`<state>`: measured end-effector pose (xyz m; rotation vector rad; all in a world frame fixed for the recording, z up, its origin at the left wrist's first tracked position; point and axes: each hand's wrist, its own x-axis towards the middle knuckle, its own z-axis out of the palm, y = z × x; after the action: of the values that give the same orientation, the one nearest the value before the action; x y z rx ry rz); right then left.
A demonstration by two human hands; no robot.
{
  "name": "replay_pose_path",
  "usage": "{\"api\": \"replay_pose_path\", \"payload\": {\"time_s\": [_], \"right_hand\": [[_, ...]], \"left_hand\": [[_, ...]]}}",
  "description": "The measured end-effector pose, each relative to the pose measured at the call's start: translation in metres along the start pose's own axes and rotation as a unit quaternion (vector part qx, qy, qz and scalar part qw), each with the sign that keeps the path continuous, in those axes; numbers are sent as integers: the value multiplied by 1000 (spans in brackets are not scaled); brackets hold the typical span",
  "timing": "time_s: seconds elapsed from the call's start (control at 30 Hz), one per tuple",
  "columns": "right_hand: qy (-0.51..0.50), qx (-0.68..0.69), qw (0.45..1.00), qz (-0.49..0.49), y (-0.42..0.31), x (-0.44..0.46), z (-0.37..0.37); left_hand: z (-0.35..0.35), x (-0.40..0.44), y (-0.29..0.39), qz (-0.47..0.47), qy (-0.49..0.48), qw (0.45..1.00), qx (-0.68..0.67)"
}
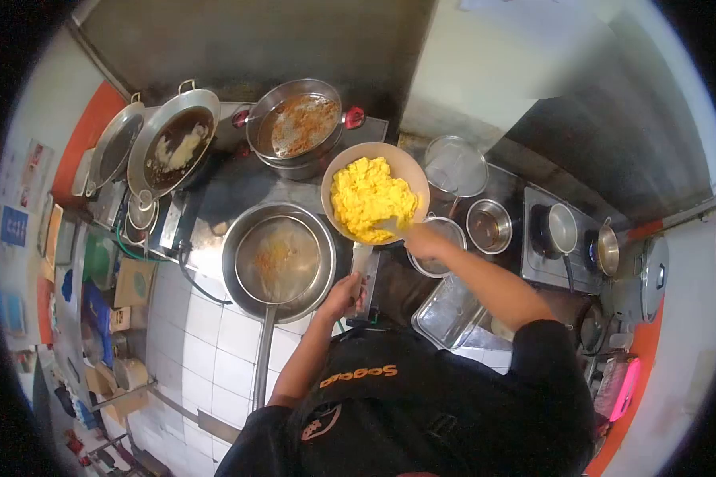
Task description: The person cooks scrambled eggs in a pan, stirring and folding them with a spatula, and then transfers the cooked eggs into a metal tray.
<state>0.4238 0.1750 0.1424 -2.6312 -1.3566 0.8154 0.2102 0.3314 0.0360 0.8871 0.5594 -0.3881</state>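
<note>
Scrambled eggs (371, 195), bright yellow and in soft lumps, fill much of a light brown frying pan (418, 174) in the middle of the view. My left hand (344, 298) is closed around the pan's handle (361, 258). Over the pan's near right rim, my right hand (426, 242) grips a greyish spatula (391, 228), its tip among the eggs; motion blurs it somewhat. Left of the pan sits a large steel pot (232, 262) with a long-handled strainer (277, 266) across it, holding orange-brown crumbs.
Two woks stand at the far left; the nearer wok (202, 103) has pale food in dark oil. Behind the pan is a red-handled pot (256, 131) with crumbs. A mesh strainer (457, 166), a small saucepan (489, 226), a metal tray (445, 314) and a stove (537, 258) with small pans lie right.
</note>
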Motion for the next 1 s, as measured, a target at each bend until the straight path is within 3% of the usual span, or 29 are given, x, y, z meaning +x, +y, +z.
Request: {"api": "replay_pose_path", "payload": {"time_s": [0.07, 0.13, 0.23, 0.33, 0.53, 0.67, 0.77, 0.83, 0.93, 1.0], "right_hand": [[60, -29, 998, -9, 6, 20, 12], [-2, 94, 993, 66, 11, 31, -19], [1, 123, 986, 112, 29, 47, -53], [-27, 36, 998, 38, 38, 56, -77], [119, 168, 967, 151, 8, 87, -36], [127, 103, 984, 75, -19, 64, -9], [36, 59, 997, 28, -29, 24, -55], [-110, -104, 988, -20, -2, 25, -67], [-160, 7, 987, 0, -3, -10, -84], [-162, 4, 987, -13, -12, -14, -56]], "left_hand": [[-10, 8, -13, 13, -16, 999, 34], [-11, 11, -18, 20, -11, 999, 34], [-11, 11, -19, 16, -5, 999, 32], [-6, 7, -12, 7, 12, 1000, 28], [-5, 6, -13, 4, 15, 1000, 22], [-2, 3, -6, -7, 16, 1000, 11], [0, 1, -7, -9, 30, 999, 18], [3, 1, -3, -4, 27, 999, 21], [3, -3, -5, -1, 6, 1000, 2], [-2, 4, -10, -1, -14, 1000, -18]]}}
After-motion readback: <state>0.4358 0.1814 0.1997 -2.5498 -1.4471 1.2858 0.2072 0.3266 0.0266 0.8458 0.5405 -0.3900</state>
